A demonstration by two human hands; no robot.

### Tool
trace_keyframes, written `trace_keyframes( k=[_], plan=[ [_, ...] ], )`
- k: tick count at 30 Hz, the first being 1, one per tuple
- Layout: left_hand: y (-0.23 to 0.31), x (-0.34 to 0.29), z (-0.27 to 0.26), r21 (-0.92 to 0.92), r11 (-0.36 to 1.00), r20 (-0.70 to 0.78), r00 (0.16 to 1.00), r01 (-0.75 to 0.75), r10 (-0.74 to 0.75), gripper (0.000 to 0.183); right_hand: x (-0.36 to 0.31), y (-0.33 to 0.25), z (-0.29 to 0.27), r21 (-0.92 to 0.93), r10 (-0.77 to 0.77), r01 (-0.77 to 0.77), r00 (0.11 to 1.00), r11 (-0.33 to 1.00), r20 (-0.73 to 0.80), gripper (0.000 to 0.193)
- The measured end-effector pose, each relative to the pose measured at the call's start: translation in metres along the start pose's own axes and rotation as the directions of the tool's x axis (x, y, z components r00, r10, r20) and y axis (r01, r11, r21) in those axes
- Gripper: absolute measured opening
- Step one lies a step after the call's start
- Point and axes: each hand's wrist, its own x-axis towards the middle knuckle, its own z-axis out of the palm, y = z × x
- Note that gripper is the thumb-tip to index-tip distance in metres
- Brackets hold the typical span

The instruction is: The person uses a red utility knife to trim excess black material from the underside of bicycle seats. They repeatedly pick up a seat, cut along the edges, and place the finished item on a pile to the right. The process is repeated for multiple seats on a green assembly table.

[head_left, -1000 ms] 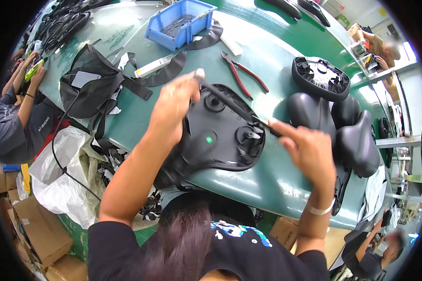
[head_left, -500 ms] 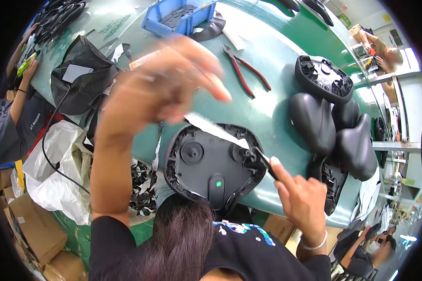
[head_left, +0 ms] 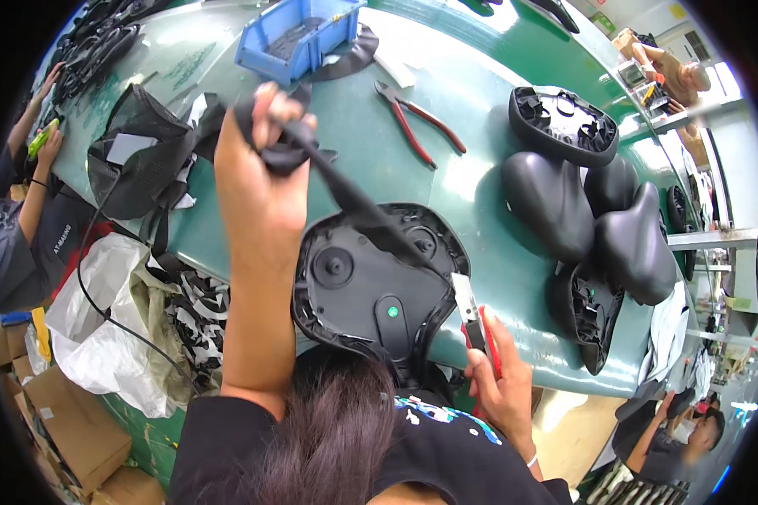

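top: black short-sleeved shirt, blue-white print at chest | hair: long, dark | right wrist: thin white band | forearms bare

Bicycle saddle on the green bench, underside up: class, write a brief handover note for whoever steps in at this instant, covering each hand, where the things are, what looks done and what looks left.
Left hand: raised, fingers closed on the bunched end of a black strip of cover material, pulled taut from the saddle.
Right hand: holds a red-handled utility knife, blade at the saddle's right rim.
Saddle: upside down at the near edge of the green bench.
Nearby: red-handled pliers, blue bin, other saddles to the right.
Done: strip partly cut free.
Left: likely finish the cut; how much remains attached is unclear.
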Motion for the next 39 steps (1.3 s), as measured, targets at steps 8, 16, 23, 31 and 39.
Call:
trace_keyframes(
  k=[8,16,23,31,39],
  plan=[
    [0.0,-0.022,0.018,-0.058,0.986,0.374,0.919,0.158,-0.125,0.03,0.052,-0.036,-0.009,-0.537,-0.443,0.435,0.888,0.722,0.124,0.053],
    [0.056,-0.027,-0.003,0.068,0.996,0.4,0.913,0.058,-0.081,0.031,0.053,-0.021,0.001,-0.127,-0.433,0.416,0.887,0.9,-0.161,0.067],
    [0.134,-0.057,-0.042,0.684,-0.594,0.083,0.855,-0.423,-0.513,0.052,0.157,-0.048,0.023,0.145,-0.446,0.448,0.894,0.882,-0.048,0.085],
    [-0.024,0.012,0.03,0.78,0.224,0.496,0.359,-0.585,-0.791,0.032,0.384,-0.152,-0.161,-0.238,-0.338,0.241,0.616,0.941,-0.712,0.055],
    [-0.123,0.028,-0.004,0.646,0.665,0.526,0.414,0.374,-0.743,0.023,0.557,-0.202,-0.129,-0.617,-0.725,0.408,0.525,0.673,-0.445,0.04]
  ],
)
